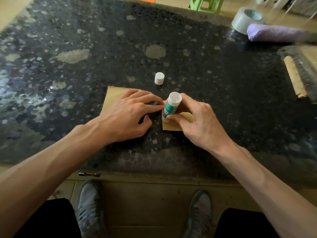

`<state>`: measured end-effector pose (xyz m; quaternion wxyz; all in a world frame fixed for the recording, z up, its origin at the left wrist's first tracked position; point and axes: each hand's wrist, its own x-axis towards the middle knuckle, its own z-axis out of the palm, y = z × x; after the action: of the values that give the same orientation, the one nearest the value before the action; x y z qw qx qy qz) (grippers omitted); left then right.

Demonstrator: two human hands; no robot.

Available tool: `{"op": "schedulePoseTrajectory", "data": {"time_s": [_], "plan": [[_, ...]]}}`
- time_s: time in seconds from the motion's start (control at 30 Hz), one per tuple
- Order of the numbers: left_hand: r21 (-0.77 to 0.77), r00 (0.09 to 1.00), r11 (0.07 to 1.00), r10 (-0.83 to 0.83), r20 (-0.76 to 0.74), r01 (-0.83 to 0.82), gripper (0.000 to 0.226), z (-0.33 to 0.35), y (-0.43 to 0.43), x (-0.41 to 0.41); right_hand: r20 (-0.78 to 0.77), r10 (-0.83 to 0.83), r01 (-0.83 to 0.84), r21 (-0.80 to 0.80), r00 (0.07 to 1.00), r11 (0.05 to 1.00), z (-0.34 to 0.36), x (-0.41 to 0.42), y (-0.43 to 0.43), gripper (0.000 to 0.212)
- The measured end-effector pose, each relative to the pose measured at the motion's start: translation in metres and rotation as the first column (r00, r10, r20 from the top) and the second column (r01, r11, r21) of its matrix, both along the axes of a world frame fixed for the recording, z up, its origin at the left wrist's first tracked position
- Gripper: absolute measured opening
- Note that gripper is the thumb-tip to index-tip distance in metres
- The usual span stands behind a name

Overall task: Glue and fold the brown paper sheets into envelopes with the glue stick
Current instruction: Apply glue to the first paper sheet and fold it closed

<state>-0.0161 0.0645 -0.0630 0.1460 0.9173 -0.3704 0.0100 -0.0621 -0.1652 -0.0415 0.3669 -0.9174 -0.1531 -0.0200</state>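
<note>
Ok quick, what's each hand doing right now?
Left hand: open, fingers pressing down on the brown paper.
Right hand: closed around the uncapped glue stick.

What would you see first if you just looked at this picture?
Two bare hands meet at the middle of the dark speckled table: the right hand grips an uncapped green-and-white glue stick, and the left hand presses on a brown paper sheet. Just beyond them stands the small white round cap.
</note>
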Motion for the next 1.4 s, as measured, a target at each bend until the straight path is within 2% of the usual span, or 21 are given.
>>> {"op": "schedulePoseTrajectory", "data": {"time_s": [0.13, 0.43, 0.6, 0.77, 0.97, 1.17, 1.4], "plan": [[0.000, 1.000, 1.000, -0.001, 0.007, 0.001, 0.058, 0.000, -0.001, 0.000, -0.041, 0.035, -0.036, -0.028, 0.999, 0.999, 0.001, 0.001, -0.001, 0.028], [0.009, 1.000, 1.000, 0.001, -0.004, -0.001, 0.058, 0.000, 0.000, 0.001, 0.006, 0.000, 0.000, -0.032, 1.000, 0.999, 0.003, -0.004, -0.002, 0.031], [0.008, 1.000, 1.000, 0.001, 0.004, -0.002, 0.058, -0.001, 0.000, 0.001, -0.040, 0.002, -0.004, -0.051, 0.999, 0.999, 0.005, -0.006, -0.002, 0.034], [0.004, 1.000, 1.000, 0.001, 0.010, -0.001, 0.058, -0.001, -0.001, 0.001, -0.047, 0.044, -0.044, 0.000, 0.998, 0.999, 0.005, -0.007, -0.004, 0.029], [0.018, 1.000, 1.000, -0.001, 0.005, 0.001, 0.059, 0.000, -0.001, 0.001, -0.070, 0.065, -0.066, -0.005, 0.995, 0.998, 0.006, -0.008, -0.004, 0.039], [0.020, 1.000, 1.000, 0.002, 0.002, -0.002, 0.059, 0.000, -0.001, 0.001, -0.023, 0.055, -0.055, 0.000, 0.998, 0.998, 0.007, -0.010, -0.004, 0.034], [0.028, 1.000, 1.000, 0.007, -0.004, -0.007, 0.059, 0.000, 0.000, 0.001, -0.040, 0.033, -0.033, 0.009, 0.999, 0.999, 0.010, -0.014, -0.001, 0.044]]}}
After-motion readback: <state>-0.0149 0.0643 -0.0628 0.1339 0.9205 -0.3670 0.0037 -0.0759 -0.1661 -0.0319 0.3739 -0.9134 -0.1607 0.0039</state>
